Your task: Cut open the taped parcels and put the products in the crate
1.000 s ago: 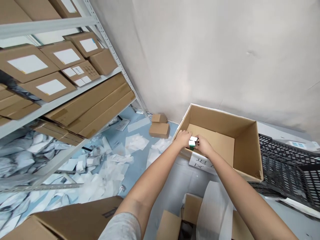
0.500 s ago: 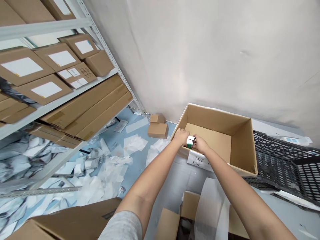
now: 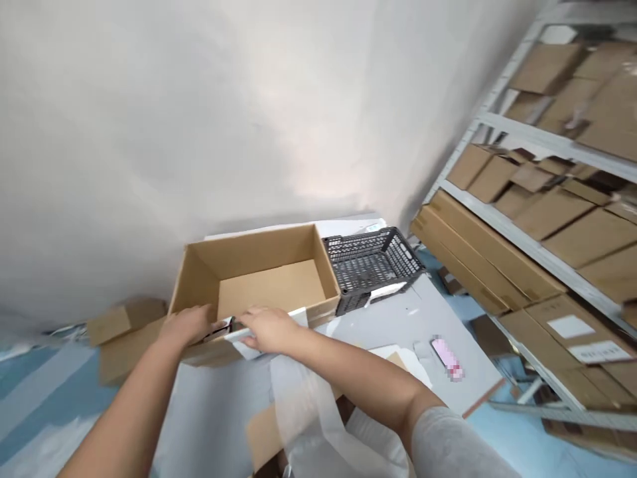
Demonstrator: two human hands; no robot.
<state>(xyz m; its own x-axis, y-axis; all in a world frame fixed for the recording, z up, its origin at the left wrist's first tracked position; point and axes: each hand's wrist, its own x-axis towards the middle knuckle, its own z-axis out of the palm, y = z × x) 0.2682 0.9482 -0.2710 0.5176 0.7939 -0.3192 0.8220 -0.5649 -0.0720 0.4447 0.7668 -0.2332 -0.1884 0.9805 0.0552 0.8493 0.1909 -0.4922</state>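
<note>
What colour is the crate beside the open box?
The crate is black with a lattice of holes, as the head view shows best.

The small item (image 3: 229, 326) between the hands (image 3: 186, 325) (image 3: 269, 330) is blurred and partly hidden.

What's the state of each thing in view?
Box, open-topped, hands at near rim
Left hand, beside small item
Right hand, over white strip
Small item, partly hidden, between hands
Crate, upright, beside box
Shelf cartons, closed, stacked
</note>
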